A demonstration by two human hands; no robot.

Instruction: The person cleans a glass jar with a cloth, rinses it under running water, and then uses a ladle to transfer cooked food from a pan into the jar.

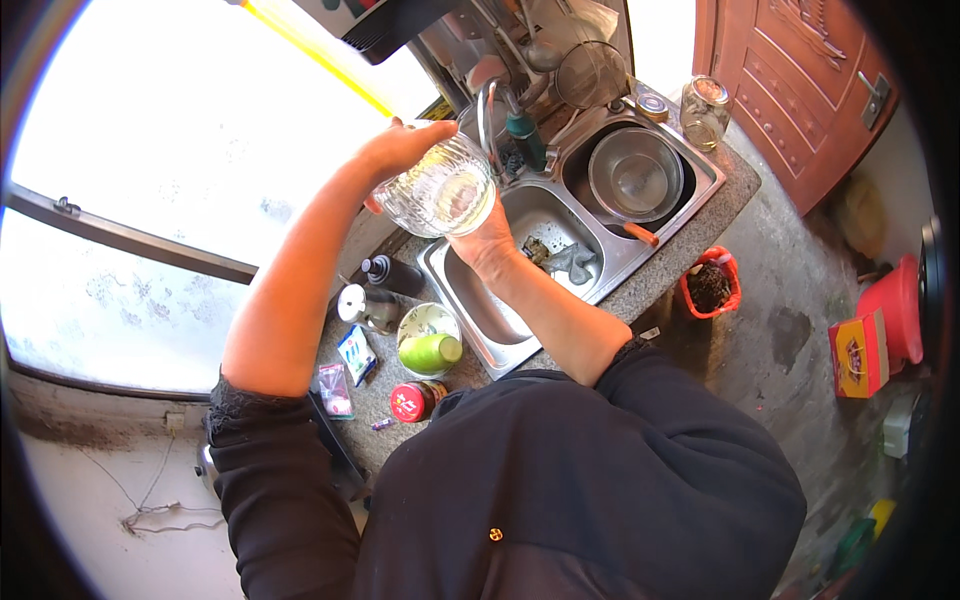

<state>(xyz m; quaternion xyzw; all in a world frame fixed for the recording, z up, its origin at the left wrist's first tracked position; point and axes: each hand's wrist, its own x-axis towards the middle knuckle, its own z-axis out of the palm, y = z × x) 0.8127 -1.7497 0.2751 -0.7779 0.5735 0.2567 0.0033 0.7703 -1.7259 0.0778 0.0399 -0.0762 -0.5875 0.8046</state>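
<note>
Both my hands hold a clear ribbed glass vessel (442,187), raised and tilted, beside the faucet (487,124). My left hand (405,150) spreads over its far left side, thumb along the upper edge. From the near right, my right hand (486,238) supports the vessel, and the glass hides most of its fingers. Below lies the left basin of a stainless steel double sink (480,296). A grey wet cloth or mesh (574,262) rests in it beside some dark scraps (535,250).
A metal bowl (636,176) and an orange handle (640,234) are at the right basin. A lidded glass jar (705,112) stands at the counter's corner. Left of the sink are a dark bottle (394,274), a bowl (427,321) with a green gourd-like vegetable (430,353), and a red-lidded jar (412,402).
</note>
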